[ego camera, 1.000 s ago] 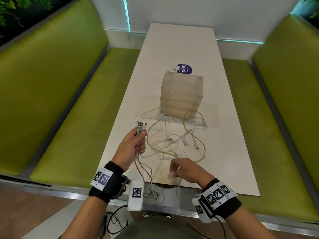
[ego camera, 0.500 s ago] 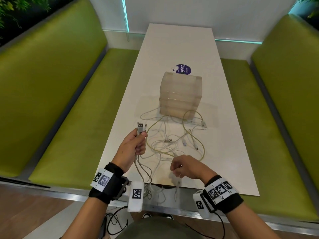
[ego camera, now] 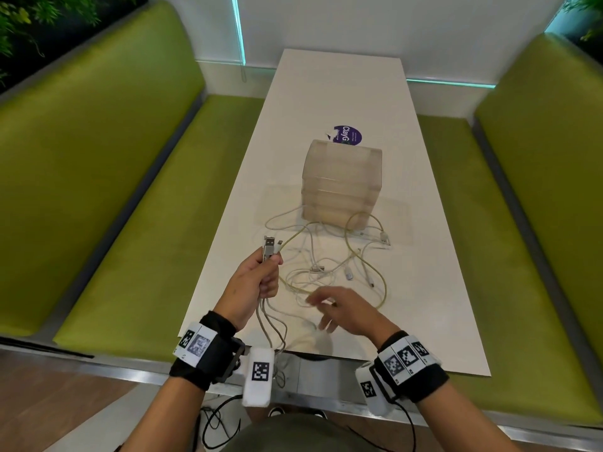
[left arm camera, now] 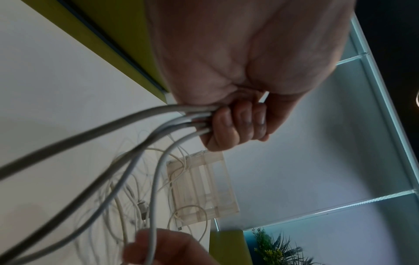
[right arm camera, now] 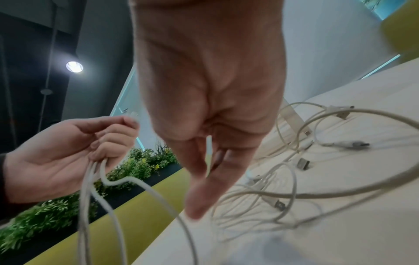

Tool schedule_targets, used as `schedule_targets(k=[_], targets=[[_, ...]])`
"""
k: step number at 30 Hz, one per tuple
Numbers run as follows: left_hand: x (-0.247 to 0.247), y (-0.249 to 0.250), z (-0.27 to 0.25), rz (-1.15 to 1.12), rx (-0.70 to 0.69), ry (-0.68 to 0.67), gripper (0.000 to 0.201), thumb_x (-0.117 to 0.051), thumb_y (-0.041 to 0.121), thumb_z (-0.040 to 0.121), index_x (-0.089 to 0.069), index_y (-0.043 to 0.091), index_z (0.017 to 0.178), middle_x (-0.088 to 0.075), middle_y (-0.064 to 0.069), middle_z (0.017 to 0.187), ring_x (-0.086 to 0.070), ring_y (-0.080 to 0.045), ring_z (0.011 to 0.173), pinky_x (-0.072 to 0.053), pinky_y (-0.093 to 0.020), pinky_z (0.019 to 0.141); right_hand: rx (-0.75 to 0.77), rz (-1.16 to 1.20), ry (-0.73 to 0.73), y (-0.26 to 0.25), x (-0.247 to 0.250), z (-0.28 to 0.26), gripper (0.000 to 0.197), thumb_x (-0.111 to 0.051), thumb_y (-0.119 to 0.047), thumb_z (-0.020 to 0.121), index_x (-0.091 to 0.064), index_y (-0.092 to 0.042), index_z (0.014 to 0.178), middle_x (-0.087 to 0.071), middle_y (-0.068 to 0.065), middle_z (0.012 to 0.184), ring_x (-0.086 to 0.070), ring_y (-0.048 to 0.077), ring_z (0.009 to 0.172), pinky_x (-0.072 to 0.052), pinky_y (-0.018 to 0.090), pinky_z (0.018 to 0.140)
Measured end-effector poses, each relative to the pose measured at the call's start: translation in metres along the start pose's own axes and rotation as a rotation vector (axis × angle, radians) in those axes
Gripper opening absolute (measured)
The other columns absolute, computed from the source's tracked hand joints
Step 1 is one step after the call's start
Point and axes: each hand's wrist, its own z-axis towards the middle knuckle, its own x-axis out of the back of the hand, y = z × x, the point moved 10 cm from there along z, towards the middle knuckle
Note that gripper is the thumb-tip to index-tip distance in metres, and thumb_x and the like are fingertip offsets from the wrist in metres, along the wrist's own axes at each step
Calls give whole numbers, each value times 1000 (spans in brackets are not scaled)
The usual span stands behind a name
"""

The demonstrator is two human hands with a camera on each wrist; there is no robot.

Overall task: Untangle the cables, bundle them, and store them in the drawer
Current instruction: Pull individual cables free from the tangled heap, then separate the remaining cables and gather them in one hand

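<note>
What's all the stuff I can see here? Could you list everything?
Loose cables: several, white and yellowish, tangled on the table in front of the drawer unit.
Held cable ends: a few, pale grey, plugs sticking up from the left hand.
Drawer unit: one, translucent, mid-table.
Sticker: one, purple, behind the unit.
Table: one, white.
Benches: two, green, either side.
Left hand: grip around the held cable ends.
Right hand: over the tangle, a thin cable between its fingers.

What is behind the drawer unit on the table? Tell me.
Behind the translucent drawer unit a purple round sticker lies on the white table, its near edge hidden by the unit. Whatever else sits directly behind is covered.
</note>
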Motion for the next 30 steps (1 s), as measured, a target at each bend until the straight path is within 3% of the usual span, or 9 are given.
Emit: schedule_targets(k=[2, 4, 8, 11, 14, 19, 21, 24, 30], targets=[[0, 0, 0, -4, 4, 4, 20, -41, 10, 98, -49, 10, 79, -29, 9, 52, -21, -7, 46, -17, -19, 45, -20, -87, 233, 8, 34, 5, 16, -50, -7, 94, -64, -12, 102, -61, 1, 104, -59, 11, 68, -46, 16, 57], [-1, -1, 0, 6, 6, 0, 20, -41, 11, 98, -49, 10, 80, -29, 9, 52, -22, -7, 46, -18, -19, 45, -65, -193, 330, 17, 52, 10, 15, -54, -9, 91, -66, -11, 100, -61, 1, 98, -56, 12, 74, -44, 20, 65], [-5, -2, 2, 26, 6, -14, 20, -41, 11, 99, -49, 10, 80, -29, 9, 53, -22, -7, 46, -21, -17, 44, -142, -315, 220, 33, 37, 26, 23, -61, -19, 87, -65, -15, 109, -64, 6, 100, -52, 15, 81, -36, 24, 64], [-5, -3, 3, 34, 6, -19, 20, -40, 11, 99, -49, 10, 81, -30, 8, 53, -23, -7, 47, -21, -17, 44, -117, -394, 240, 36, 31, 33, 12, -61, -20, 87, -64, -14, 97, -61, 7, 99, -57, 22, 88, -37, 27, 70], [0, -1, 4, 49, -8, -8, 19, -40, 12, 99, -49, 10, 82, -32, 7, 54, -25, -8, 48, -23, -18, 46, -29, -362, 374, 27, 49, 29, 10, -56, -14, 90, -64, -11, 96, -56, 9, 98, -57, 26, 90, -38, 28, 71], [0, 4, 6, 86, -73, 17, 19, -38, 12, 101, -50, 8, 87, -55, -2, 67, -51, -14, 58, -43, -22, 54, 327, -280, 621, -28, 89, -1, 14, -60, 2, 86, -69, -8, 89, -59, 0, 97, -55, 10, 85, -42, 14, 71], [-3, 7, 10, 94, -107, 42, 18, -36, 12, 102, -51, 7, 92, -65, -8, 77, -65, -19, 69, -52, -26, 62, 482, -224, 621, -52, 92, -13, 16, -62, 4, 84, -71, -9, 89, -61, -1, 102, -58, 7, 92, -50, 22, 79], [-13, 3, 16, 95, -104, 59, 17, -37, 16, 102, -51, 7, 100, -71, -12, 96, -70, -23, 89, -56, -29, 76, 607, -119, 546, -81, 81, -23, 19, -63, 2, 84, -73, -8, 96, -61, -1, 109, -59, 5, 101, -48, 17, 88], [-37, -5, 18, 49, -74, 40, 25, -37, 16, 102, -52, -1, 113, -69, -14, 101, -69, -19, 91, -56, -28, 82, 473, 306, 468, -85, 58, -13, 13, -67, 1, 82, -72, -9, 89, -52, 3, 105, -62, 8, 97, -54, 26, 88]])
